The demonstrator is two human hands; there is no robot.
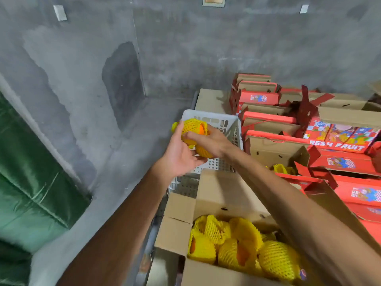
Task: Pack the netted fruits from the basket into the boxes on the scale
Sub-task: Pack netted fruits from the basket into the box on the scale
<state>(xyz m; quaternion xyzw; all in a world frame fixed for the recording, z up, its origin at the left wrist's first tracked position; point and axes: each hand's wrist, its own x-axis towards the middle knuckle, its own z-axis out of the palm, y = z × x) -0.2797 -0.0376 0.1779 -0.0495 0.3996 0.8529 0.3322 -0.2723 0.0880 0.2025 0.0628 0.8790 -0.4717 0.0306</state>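
Above the white plastic basket (231, 124), my left hand (179, 153) cups an orange fruit in yellow foam net (191, 129) from below. My right hand (208, 141) reaches across and grips the same cluster from the right; a second netted fruit (203, 151) shows under its fingers. The open brown cardboard box (222, 195) at the bottom centre holds several yellow-netted fruits (243, 244). The scale under it is hidden.
Red "Fresh Fruit" cartons (338, 145) are stacked to the right, one open with yellow net (280, 169) inside. A grey concrete wall and floor (127, 141) fill the left and back. A green tarp (31, 182) lies at the far left.
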